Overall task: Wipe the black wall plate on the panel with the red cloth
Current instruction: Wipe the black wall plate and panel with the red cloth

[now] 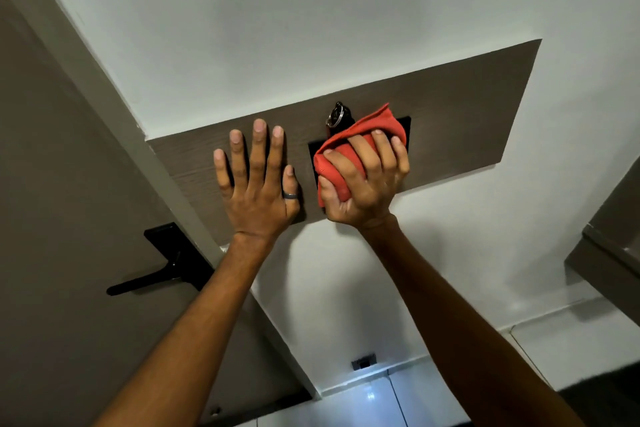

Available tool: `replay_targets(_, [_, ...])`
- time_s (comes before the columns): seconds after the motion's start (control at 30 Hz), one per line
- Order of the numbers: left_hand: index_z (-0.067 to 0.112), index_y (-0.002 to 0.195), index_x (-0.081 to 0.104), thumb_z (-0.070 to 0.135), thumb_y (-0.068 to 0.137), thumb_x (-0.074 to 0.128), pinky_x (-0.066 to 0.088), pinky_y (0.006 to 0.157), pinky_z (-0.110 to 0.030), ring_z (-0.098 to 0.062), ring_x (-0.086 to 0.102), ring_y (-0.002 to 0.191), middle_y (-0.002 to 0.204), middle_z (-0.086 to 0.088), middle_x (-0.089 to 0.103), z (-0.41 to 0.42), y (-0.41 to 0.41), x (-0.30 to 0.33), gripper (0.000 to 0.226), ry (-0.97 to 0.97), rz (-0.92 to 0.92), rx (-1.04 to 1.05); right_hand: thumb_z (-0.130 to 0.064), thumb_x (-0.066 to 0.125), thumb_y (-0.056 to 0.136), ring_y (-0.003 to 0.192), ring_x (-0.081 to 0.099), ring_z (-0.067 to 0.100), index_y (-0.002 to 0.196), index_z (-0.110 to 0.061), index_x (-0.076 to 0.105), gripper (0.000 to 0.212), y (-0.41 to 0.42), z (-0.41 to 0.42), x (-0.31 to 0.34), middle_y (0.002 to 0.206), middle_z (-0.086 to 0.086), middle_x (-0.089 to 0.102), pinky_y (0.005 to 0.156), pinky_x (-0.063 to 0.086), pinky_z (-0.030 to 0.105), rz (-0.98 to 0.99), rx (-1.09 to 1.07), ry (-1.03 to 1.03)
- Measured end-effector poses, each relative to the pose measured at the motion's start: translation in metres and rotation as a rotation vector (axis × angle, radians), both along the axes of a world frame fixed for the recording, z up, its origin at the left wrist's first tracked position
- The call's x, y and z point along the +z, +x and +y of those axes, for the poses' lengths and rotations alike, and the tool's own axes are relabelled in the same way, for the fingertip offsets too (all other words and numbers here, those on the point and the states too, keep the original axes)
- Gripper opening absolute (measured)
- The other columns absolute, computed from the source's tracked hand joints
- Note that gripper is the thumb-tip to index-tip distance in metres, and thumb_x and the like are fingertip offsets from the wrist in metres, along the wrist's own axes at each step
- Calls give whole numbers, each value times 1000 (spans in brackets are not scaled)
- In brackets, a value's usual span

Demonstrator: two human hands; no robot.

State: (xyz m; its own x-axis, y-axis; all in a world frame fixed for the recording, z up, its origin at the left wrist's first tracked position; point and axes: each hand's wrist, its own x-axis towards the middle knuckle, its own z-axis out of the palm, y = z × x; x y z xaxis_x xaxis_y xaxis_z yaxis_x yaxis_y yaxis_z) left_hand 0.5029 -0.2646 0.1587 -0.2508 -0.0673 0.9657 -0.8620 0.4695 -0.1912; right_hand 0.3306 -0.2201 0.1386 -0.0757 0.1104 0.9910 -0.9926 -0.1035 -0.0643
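Observation:
A brown wood-grain panel (460,114) is fixed on the white wall. A black wall plate (404,130) is set in its middle, mostly hidden. My right hand (367,184) grips a bunched red cloth (341,158) and presses it against the plate. Only the plate's left edge and right end show around the cloth. A key ring with a dark fob (337,116) hangs at the plate's top edge, just above the cloth. My left hand (258,180) lies flat on the panel to the left of the plate, fingers spread, a ring on the thumb.
A brown door (52,184) stands to the left with a black lever handle (162,267). A small dark socket (363,362) sits low on the wall near the tiled floor. A brown cabinet edge (609,253) juts in at the right.

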Motion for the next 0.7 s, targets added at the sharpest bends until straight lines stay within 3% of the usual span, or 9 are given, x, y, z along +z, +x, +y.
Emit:
replay_targets(0.1, [18, 160, 28, 33, 105, 38, 7, 128, -48, -25, 6, 158, 168, 0, 15, -1, 1, -2, 58, -10, 7, 3, -49, 62, 90, 125, 53, 31, 118, -27, 70, 36, -2, 1, -4, 131, 6, 59, 124, 31, 52, 40, 7, -5])
replay_targets(0.2, [18, 160, 27, 34, 105, 37, 6, 129, -48, -26, 6, 158, 170, 1, 9, -2, 1, -3, 58, -13, 4, -1, -49, 64, 92, 109, 59, 30, 121, -27, 69, 37, -3, -3, -11, 129, 6, 60, 105, 47, 58, 21, 65, 29])
replay_targets(0.27, [18, 160, 27, 34, 105, 36, 7, 128, -49, -26, 5, 158, 169, 0, 11, -2, 0, -4, 58, -9, 4, 8, -48, 63, 93, 102, 58, 31, 124, -27, 66, 38, -8, -2, -23, 124, 6, 60, 94, 53, 51, 52, 109, 40])
replay_targets(0.37, [17, 160, 27, 34, 105, 36, 8, 128, -49, -26, 7, 158, 167, -2, 18, -2, 0, -4, 58, -18, 3, 13, -48, 58, 99, 92, 53, 29, 128, -26, 59, 36, -24, 1, -43, 116, 5, 56, 80, 50, 41, 168, 88, 18])
replay_targets(0.53, [15, 158, 29, 33, 103, 38, 8, 127, -49, -26, 5, 158, 164, -6, 27, -1, 0, -3, 59, -9, 8, 13, -47, 50, 105, 103, 52, 35, 133, -18, 55, 41, 0, 0, -43, 128, 12, 54, 99, 43, 41, -216, 174, 32])
replay_targets(0.7, [15, 159, 27, 33, 103, 38, 5, 128, -48, -25, 2, 158, 162, -8, 29, 0, 0, -3, 60, -1, 8, 10, -44, 64, 95, 100, 54, 30, 126, -23, 63, 38, 0, 1, -31, 124, 7, 56, 88, 52, 44, 39, 80, 22])
